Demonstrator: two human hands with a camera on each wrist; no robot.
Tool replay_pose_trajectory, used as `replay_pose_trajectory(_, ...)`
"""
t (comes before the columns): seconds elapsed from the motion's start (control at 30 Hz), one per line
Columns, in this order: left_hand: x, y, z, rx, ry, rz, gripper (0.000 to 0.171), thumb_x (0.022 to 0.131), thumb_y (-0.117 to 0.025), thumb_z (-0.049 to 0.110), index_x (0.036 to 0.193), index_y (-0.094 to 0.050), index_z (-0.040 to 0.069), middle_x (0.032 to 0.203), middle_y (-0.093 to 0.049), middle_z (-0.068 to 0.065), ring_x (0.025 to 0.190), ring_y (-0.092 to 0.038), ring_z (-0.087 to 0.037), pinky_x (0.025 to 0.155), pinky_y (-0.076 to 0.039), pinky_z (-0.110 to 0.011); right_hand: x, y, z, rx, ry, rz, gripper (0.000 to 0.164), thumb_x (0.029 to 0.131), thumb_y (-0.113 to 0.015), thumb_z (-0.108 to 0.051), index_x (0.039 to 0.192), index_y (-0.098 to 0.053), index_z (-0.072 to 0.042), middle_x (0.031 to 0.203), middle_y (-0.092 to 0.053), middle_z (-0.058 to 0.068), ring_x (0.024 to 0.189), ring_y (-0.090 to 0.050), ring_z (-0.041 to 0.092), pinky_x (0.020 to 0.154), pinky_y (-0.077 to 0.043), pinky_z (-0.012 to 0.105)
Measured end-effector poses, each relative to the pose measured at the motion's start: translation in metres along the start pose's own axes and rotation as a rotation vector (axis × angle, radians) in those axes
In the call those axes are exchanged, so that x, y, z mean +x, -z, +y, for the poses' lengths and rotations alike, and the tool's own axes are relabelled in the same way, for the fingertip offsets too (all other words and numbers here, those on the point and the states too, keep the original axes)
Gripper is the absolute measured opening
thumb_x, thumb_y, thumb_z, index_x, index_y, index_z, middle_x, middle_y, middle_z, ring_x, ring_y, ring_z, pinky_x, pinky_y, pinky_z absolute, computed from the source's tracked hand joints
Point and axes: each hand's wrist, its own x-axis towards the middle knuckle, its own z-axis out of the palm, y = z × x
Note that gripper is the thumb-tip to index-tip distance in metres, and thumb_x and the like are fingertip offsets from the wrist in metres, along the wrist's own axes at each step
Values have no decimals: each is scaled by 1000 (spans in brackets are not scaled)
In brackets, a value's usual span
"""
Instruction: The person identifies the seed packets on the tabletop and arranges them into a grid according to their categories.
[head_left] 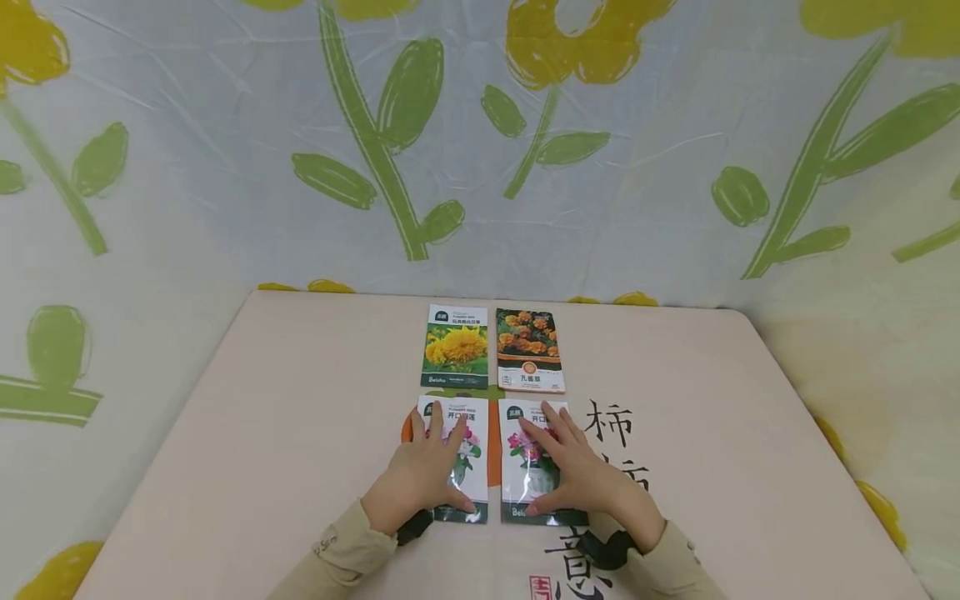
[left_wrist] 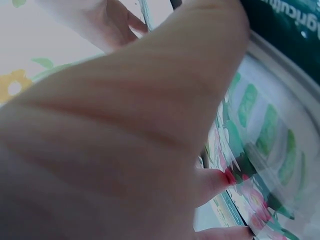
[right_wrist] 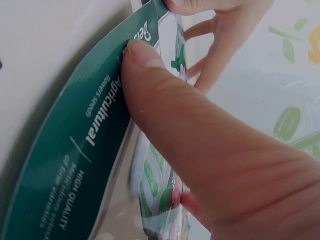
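Two white-and-green seed packets with pink flowers lie side by side, close to the person. On the left seed packet (head_left: 471, 483) rests the left hand (head_left: 420, 471), its fingers spread toward the top and its thumb on the dark green bottom band. The right hand (head_left: 581, 475) touches the right seed packet (head_left: 536, 504) in the same way, fingers spread over the flower picture. In the right wrist view the right thumb (right_wrist: 165, 95) presses on the packet's green band (right_wrist: 95, 115). The left wrist view shows left fingertips (left_wrist: 212, 182) on the printed flowers.
Just beyond lie a seed packet with a yellow flower (head_left: 456, 346) and one with orange flowers (head_left: 529, 350). The pale pink tablecloth (head_left: 300, 400) carries black characters (head_left: 609, 421) at right. A flower-patterned sheet (head_left: 600, 217) hangs behind the table.
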Motion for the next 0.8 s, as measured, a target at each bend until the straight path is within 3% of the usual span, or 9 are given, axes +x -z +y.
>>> replay_pose_trajectory(0.2, -1, -1, -1, -35, 1, 7, 118, 60, -83, 66, 154, -35, 13, 158, -22, -29, 138, -23, -59, 74, -61, -43, 1, -2, 1, -5, 6, 6, 111, 64, -90, -51, 155, -34, -21, 165, -5, 18, 148, 4, 48, 101, -23, 79)
replay_pose_trajectory(0.8, 0, -7, 0, -13, -9, 29, 117, 61, -83, 66, 154, -35, 13, 158, -21, -29, 139, -22, -59, 75, -60, -44, -1, -8, 6, -18, 35, 31, 112, 65, -89, -51, 156, -33, -18, 164, -4, 21, 147, 4, 50, 101, -22, 79)
